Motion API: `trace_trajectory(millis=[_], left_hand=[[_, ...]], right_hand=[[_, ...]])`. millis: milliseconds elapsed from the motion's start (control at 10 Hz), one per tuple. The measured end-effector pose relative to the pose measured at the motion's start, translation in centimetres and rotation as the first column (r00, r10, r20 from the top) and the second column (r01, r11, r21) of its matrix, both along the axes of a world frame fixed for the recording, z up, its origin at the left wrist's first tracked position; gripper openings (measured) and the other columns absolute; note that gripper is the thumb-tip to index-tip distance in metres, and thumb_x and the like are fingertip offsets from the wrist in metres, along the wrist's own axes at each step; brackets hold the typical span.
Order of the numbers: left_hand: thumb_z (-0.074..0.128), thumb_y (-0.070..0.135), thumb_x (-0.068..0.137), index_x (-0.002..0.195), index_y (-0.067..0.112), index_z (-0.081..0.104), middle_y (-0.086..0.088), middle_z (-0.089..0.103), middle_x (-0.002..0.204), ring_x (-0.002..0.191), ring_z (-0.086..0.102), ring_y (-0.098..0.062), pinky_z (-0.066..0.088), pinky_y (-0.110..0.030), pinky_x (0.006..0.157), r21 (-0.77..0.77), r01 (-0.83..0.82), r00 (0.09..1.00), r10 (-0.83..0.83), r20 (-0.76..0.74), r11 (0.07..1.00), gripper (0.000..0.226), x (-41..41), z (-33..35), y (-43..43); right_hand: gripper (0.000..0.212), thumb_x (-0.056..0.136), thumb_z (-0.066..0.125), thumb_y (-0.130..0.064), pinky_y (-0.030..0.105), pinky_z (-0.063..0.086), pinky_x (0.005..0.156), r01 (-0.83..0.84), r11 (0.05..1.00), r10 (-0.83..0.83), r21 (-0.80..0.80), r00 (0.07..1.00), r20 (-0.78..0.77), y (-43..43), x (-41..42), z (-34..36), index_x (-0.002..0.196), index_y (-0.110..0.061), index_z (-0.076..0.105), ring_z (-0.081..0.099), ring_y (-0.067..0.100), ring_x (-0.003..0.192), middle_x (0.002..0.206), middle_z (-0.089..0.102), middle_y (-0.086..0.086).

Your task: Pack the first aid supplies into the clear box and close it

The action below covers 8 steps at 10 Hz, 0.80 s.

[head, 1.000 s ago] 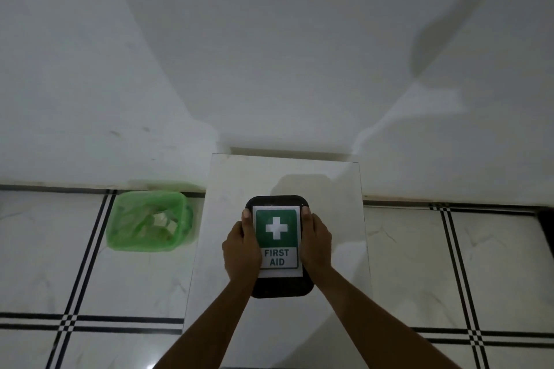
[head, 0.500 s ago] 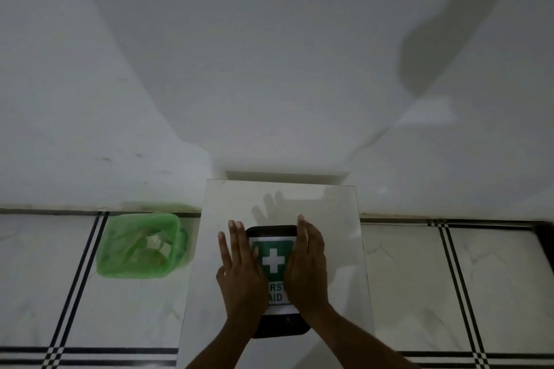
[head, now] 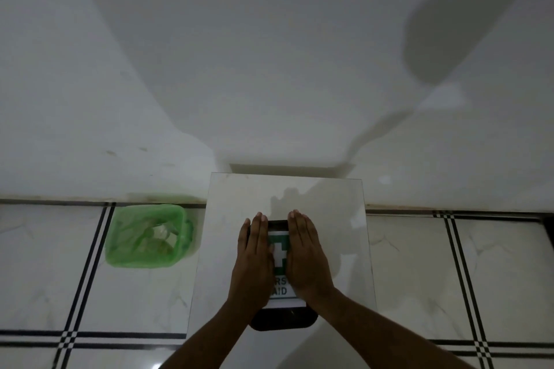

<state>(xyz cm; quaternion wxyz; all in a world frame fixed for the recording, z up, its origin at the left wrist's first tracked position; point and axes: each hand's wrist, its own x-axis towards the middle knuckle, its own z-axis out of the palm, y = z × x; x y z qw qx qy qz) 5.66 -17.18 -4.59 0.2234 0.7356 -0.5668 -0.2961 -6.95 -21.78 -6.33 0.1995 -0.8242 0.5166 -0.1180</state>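
- The box (head: 283, 319) lies in the lower centre of the frame, on a pale worktop (head: 329, 219) that stands over the tiled floor (head: 494, 278).
- Its lid is dark and rounded at the corners; only the near edge and a bit of the far edge show past the hands.
- A label (head: 280, 257) on the lid shows a white cross on green, with part of the words "FIRST AID" readable below it.
- The left hand (head: 253, 260) lies flat, palm down, on the left half of the lid, fingers straight, close together and pointing toward the top of the frame.
- The right hand (head: 305, 257) lies flat in the same way on the right half, its fingers also straight and together.
- Neither hand has a grip on anything: both are spread out flat on the lid with nothing held in them.
- A narrow strip of label shows between the two hands, which lie side by side and nearly parallel.
- Both fingertips reach about to the far edge of the lid; the wrists sit over its near part.
- The forearms run in from the bottom edge of the frame, spreading apart toward the lower corners.
- A green basket (head: 148, 237) stands on the floor at centre left, just beside the worktop; what it holds is too blurred to tell.
- A white wall (head: 269, 54) fills the upper half of the frame.
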Motion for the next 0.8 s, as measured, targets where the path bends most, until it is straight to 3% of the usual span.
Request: trace_trajectory(millis=[100,200,400,500,600,700,800], left_hand=[[-0.004,0.067,0.085,0.148,0.018,0.001,0.004,-0.005,0.157,0.146,-0.01,-0.019,-0.002,-0.034,0.116,-0.015,0.014,1.0,-0.014,-0.016,1.0,0.079,0.2,0.1,0.0],[-0.005,0.066,0.086,0.147,0.015,-0.002,0.001,-0.011,0.157,0.146,-0.016,-0.019,-0.008,-0.033,0.115,-0.032,0.031,1.0,-0.031,0.0,0.999,0.08,0.2,0.1,0.0],[0.009,0.051,0.092,0.146,0.017,-0.007,-0.001,-0.013,0.157,0.145,-0.02,-0.019,0.002,-0.043,0.12,-0.015,0.007,0.999,-0.006,0.038,1.0,0.066,0.1,1.6,0.4],[0.009,0.051,0.093,0.148,0.017,-0.008,-0.001,-0.013,0.158,0.145,-0.018,-0.016,0.005,-0.04,0.119,-0.009,-0.076,0.996,0.076,0.039,0.997,0.067,-0.1,2.4,2.3],[0.008,0.05,0.095,0.15,0.016,-0.006,-0.004,-0.009,0.159,0.147,-0.012,-0.017,0.01,-0.044,0.12,0.009,-0.012,0.995,0.011,0.101,1.0,0.066,-0.3,1.7,5.1],[0.01,0.047,0.096,0.15,0.015,-0.004,-0.006,-0.008,0.16,0.147,-0.01,-0.018,0.013,-0.046,0.12,0.043,-0.015,0.993,0.01,0.117,0.999,0.065,-0.4,1.2,6.3],[-0.001,0.056,0.091,0.15,0.015,-0.004,-0.006,-0.008,0.16,0.147,-0.011,-0.019,0.011,-0.047,0.12,0.042,-0.025,0.995,0.021,0.099,0.999,0.071,-0.2,2.0,5.3]], right_hand=[[0.072,0.094,0.031,-0.054,0.045,0.025,0.112,-0.001,1.0,0.0,0.021,1.0,0.029,-0.1,0.0,0.2,0.141,0.0,0.031,0.028,0.032,0.138,0.148,0.035,0.018],[0.07,0.093,0.034,-0.049,0.046,0.021,0.113,-0.01,0.999,0.008,0.041,0.998,0.057,0.0,0.0,0.5,0.143,-0.001,0.026,0.023,0.032,0.14,0.15,0.029,0.018],[0.077,0.089,0.051,-0.04,0.046,0.015,0.117,0.012,0.999,-0.012,0.033,1.0,0.008,0.6,-0.2,2.4,0.145,-0.002,0.014,0.007,0.03,0.144,0.154,0.014,0.017],[0.086,0.086,0.063,-0.036,0.047,0.017,0.116,0.094,0.995,-0.094,0.045,0.996,0.005,3.3,-0.7,2.4,0.145,0.0,0.012,0.008,0.033,0.144,0.154,0.016,0.022],[0.088,0.086,0.063,-0.038,0.048,0.018,0.116,0.096,0.994,-0.096,0.046,0.995,0.004,6.4,-1.2,1.6,0.146,0.0,0.01,0.006,0.034,0.144,0.155,0.013,0.021],[0.08,0.091,0.053,-0.037,0.048,0.019,0.116,0.082,0.996,-0.083,0.047,0.997,0.012,7.1,-1.5,2.1,0.146,-0.002,0.008,0.005,0.032,0.144,0.155,0.011,0.02],[0.07,0.094,0.037,-0.043,0.05,0.021,0.115,0.085,0.996,-0.085,0.01,0.996,0.039,6.4,-1.3,2.9,0.145,-0.001,0.013,0.012,0.034,0.143,0.153,0.02,0.023]])
